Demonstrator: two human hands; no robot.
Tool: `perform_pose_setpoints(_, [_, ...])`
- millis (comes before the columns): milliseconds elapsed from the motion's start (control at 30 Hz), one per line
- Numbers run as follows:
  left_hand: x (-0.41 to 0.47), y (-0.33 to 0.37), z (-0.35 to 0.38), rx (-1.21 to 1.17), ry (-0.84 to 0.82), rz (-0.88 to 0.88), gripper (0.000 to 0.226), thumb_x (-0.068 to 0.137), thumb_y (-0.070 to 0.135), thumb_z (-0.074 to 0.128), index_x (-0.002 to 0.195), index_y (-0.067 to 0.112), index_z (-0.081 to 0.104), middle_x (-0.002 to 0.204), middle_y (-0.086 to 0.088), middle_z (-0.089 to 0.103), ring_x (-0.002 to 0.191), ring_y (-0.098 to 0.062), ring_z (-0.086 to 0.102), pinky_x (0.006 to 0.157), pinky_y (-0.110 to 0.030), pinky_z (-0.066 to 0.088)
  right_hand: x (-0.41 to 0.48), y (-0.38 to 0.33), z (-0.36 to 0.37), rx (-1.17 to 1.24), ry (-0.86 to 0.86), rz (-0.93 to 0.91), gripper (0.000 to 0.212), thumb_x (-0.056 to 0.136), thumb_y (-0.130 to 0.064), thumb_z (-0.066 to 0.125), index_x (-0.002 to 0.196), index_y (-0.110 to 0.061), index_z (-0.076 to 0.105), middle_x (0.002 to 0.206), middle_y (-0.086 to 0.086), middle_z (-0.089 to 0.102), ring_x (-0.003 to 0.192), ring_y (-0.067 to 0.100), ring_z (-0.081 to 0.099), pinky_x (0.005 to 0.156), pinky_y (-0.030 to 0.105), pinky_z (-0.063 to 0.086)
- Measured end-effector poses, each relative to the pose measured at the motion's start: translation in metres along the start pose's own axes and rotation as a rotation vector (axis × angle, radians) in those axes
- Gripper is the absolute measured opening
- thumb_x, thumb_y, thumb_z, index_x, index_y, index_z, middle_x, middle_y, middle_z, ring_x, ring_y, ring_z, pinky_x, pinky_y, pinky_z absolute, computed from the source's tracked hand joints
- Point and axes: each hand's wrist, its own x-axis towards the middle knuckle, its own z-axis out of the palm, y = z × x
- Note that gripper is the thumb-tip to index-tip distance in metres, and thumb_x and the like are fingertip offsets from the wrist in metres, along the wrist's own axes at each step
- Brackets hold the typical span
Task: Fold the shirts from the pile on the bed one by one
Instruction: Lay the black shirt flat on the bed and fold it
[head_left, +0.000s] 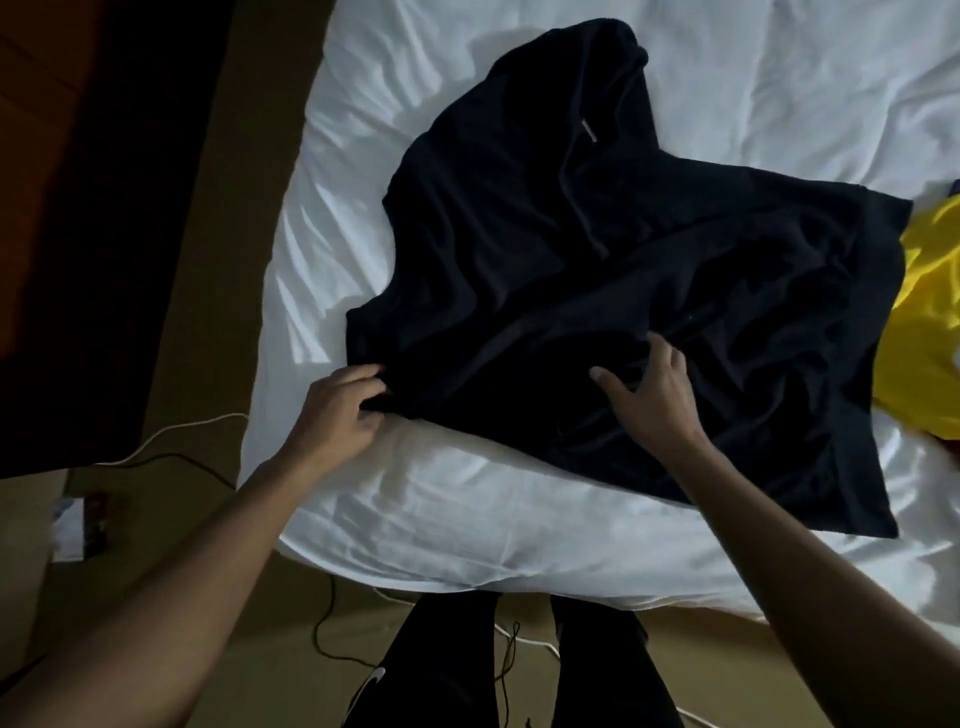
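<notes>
A black hooded shirt (597, 270) lies spread across the white bed (441, 519), its hood pointing to the far side and its hem toward the right. My left hand (340, 408) pinches the shirt's near left corner at the bed's edge. On the dark cloth near the middle rests my right hand (652, 392), fingers spread and bent, pressing into the fabric. A yellow garment (924, 322) lies at the right edge, partly under the black shirt.
The bed's near corner ends just in front of my legs (514, 670). Cables (322, 623) trail over the tan floor to the left and below. A dark wooden piece of furniture (93, 208) stands at the left.
</notes>
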Motion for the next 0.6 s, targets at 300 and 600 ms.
perform_pose_setpoints(300, [0.017, -0.016, -0.052, -0.141, -0.25, -0.136, 0.02, 0.096, 0.016, 0.071, 0.104, 0.034, 0.071, 0.092, 0.013, 0.071, 0.083, -0.001, 0.066, 0.072, -0.02, 0.048, -0.002, -0.003, 0.017, -0.075, 0.026, -0.01, 0.068, 0.097, -0.042, 0.068, 0.152, -0.01, 0.045, 0.162, 0.014, 0.029, 0.146, 0.033, 0.033, 0.116, 0.039, 0.033])
perform_pose_setpoints(600, [0.045, 0.025, -0.034, -0.197, -0.391, -0.17, 0.031, 0.088, 0.041, 0.077, 0.117, 0.037, 0.068, 0.115, 0.015, 0.067, 0.109, -0.006, 0.063, 0.097, -0.035, 0.053, 0.012, 0.002, -0.009, 0.273, 0.137, 0.319, 0.073, 0.094, -0.05, 0.068, 0.151, -0.015, 0.04, 0.141, 0.006, 0.056, 0.128, 0.023, 0.054, 0.107, 0.033, 0.039])
